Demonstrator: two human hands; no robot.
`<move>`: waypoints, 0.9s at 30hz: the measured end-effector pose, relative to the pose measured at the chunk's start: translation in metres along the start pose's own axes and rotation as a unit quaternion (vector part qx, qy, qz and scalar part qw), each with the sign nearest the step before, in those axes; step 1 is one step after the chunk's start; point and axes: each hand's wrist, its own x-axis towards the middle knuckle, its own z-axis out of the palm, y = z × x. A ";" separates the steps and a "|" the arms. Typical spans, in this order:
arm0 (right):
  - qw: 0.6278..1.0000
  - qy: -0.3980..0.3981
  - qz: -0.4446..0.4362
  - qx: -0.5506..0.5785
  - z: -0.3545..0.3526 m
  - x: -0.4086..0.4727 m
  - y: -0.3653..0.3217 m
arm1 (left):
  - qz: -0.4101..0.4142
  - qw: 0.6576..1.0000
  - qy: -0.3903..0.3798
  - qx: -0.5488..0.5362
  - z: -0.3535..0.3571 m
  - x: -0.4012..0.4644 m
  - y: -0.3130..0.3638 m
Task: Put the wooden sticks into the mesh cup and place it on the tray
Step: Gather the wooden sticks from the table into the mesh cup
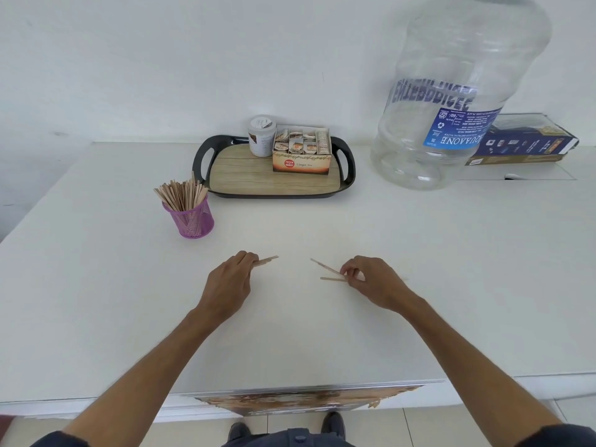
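Observation:
A purple mesh cup stands on the white table, left of centre, packed with many wooden sticks that fan out above its rim. Behind it lies a black tray with a wood-look floor. My left hand grips a few wooden sticks whose tips poke out to the right. My right hand pinches two wooden sticks that cross just above the table and point left. Both hands are near the table's middle, in front of the cup.
On the tray stand a white jar and an open ginger tea box. A large clear water bottle stands at the right rear, with a blue carton behind it. The table's front edge is close to my body.

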 end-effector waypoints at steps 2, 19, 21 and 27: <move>0.995 0.041 0.000 0.091 0.004 0.004 -0.007 | 0.005 1.000 0.007 -0.010 0.000 0.002 0.003; 0.991 -0.004 0.049 -0.126 -0.043 -0.029 0.044 | -0.005 1.000 0.017 -0.022 0.000 -0.004 -0.005; 0.989 -0.002 0.037 -0.143 -0.038 -0.032 0.045 | -0.002 1.000 0.017 -0.024 0.001 -0.003 -0.005; 0.987 0.024 0.017 -0.160 -0.027 -0.028 0.039 | -0.002 1.000 0.010 -0.023 0.002 0.001 -0.005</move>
